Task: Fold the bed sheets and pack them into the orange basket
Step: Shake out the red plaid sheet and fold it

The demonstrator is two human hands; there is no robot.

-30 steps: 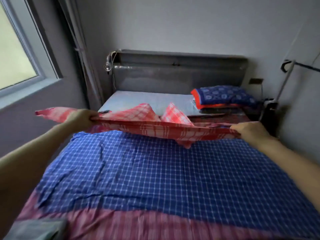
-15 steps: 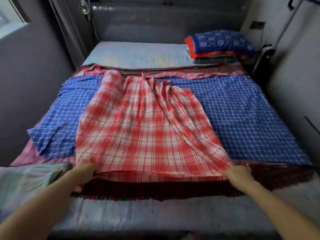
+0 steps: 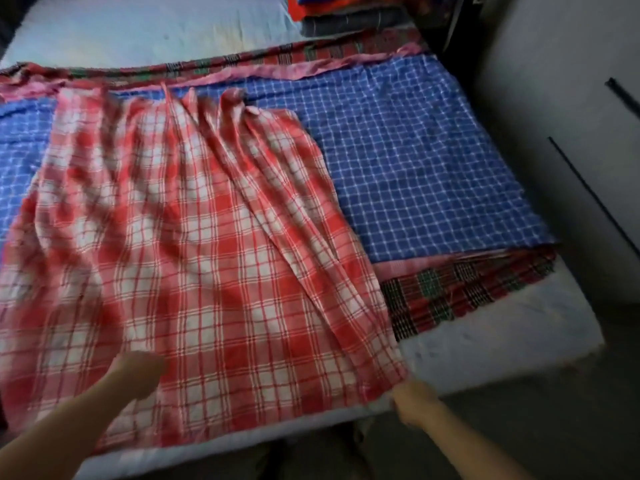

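Note:
A red-and-white checked sheet lies wrinkled across the near half of the bed, over a blue checked sheet. Under those, a dark red and green plaid sheet shows at the right edge. My left hand rests on top of the red sheet near its front edge, blurred, fingers not clear. My right hand pinches the red sheet's near right corner at the mattress edge. No orange basket is in view.
The bare mattress shows at the near right and far end. Folded dark and orange fabrics are stacked at the head of the bed. A grey wall or cabinet runs close along the right side.
The red sheet was pulled from the head of the bed down over the blue sheet to the near edge. My left hand let go of its corner and moved onto the sheet.

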